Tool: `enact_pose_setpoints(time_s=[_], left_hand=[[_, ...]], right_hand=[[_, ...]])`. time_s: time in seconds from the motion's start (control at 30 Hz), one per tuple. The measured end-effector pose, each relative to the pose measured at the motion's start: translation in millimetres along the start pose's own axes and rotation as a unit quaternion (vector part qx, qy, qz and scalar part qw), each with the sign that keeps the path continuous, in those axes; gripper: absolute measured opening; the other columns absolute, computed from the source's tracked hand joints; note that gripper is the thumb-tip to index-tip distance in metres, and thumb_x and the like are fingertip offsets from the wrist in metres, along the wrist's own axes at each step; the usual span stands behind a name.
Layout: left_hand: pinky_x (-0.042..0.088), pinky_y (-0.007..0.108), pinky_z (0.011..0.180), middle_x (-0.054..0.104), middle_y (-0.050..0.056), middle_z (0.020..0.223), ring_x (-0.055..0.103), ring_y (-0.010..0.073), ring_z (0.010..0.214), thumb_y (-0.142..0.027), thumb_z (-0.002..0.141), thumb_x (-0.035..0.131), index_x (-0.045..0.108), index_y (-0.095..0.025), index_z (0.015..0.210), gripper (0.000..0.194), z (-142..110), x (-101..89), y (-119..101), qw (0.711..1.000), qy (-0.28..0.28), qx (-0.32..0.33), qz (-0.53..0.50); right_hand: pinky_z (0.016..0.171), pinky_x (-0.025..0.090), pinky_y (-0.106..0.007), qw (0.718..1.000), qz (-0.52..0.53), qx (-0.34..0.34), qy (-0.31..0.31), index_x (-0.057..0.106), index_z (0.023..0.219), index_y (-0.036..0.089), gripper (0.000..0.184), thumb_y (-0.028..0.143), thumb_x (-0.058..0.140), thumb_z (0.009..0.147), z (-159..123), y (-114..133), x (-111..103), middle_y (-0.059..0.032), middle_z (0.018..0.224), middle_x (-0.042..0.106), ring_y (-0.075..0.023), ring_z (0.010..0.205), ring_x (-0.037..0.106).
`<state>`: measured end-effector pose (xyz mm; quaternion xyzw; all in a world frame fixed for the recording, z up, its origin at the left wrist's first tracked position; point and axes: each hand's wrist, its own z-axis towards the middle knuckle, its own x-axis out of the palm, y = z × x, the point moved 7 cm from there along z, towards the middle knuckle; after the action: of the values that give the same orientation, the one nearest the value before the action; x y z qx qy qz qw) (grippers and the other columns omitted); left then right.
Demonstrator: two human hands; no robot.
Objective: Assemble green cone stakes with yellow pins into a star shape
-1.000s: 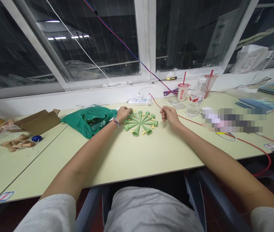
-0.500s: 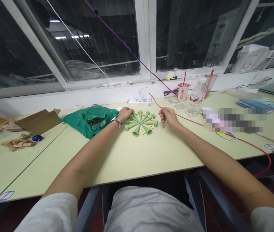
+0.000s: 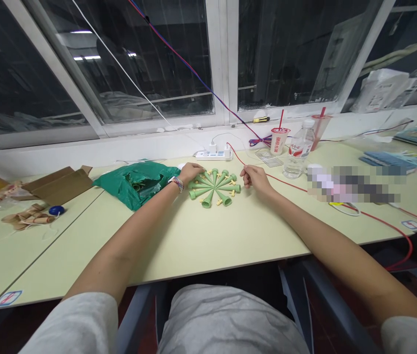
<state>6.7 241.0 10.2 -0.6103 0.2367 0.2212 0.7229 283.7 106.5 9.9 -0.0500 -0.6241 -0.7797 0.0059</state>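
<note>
Several green cone-shaped pieces with yellow ends (image 3: 214, 188) lie in a star pattern on the pale table (image 3: 208, 236). My left hand (image 3: 189, 172) rests curled on the star's upper left edge, touching a cone there; a woven band sits on that wrist. My right hand (image 3: 253, 176) is closed in a loose fist just right of the star, beside a thin red cable (image 3: 292, 185). What its fingers hold, if anything, is hidden.
A crumpled green plastic bag (image 3: 138, 182) lies left of the star. Further left are a cardboard box (image 3: 59, 184), paper rolls and a blue cap (image 3: 54, 210). Behind are a power strip (image 3: 213, 155), a red-straw cup (image 3: 277, 140) and a water bottle (image 3: 297, 150).
My right hand has crept slightly left toward the star. The left hand stays on the star's upper left edge.
</note>
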Motion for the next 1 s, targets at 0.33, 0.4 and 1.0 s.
enact_pose_setpoints(time_s=[0.33,0.4,1.0], left_hand=[[0.058,0.030,0.061,0.081,0.011,0.086,0.070,0.0207,0.066,-0.034,0.066,0.084,0.085,-0.017,0.082,0.024,0,3.1,-4,0.999,0.029,-0.016,0.007],[0.059,0.031,0.063,0.082,0.011,0.086,0.070,0.0212,0.067,-0.035,0.066,0.084,0.085,-0.017,0.082,0.024,-1,3.1,-6,0.999,0.033,-0.015,0.011],[0.052,0.035,0.109,0.080,0.011,0.117,0.072,0.0279,0.115,-0.031,0.084,0.054,0.079,-0.017,0.103,0.035,-55,-47.8,24,0.994,-0.031,0.070,0.082]], right_hand=[[0.042,0.041,-0.020,1.000,-0.003,0.010,0.010,0.061,0.070,0.019,0.038,0.046,0.064,0.096,0,-2,2,0.0031,0.049,0.055,-0.0095,0.040,0.049],[0.042,0.041,-0.020,1.000,-0.003,0.011,0.011,0.061,0.070,0.019,0.039,0.047,0.064,0.096,0,-2,2,0.0031,0.049,0.055,-0.0093,0.040,0.049],[0.082,0.048,-0.030,0.900,-0.405,-0.156,-0.036,0.066,0.086,0.020,0.026,0.027,0.046,0.101,20,-18,-28,-0.0072,0.090,0.073,-0.0210,0.086,0.063]])
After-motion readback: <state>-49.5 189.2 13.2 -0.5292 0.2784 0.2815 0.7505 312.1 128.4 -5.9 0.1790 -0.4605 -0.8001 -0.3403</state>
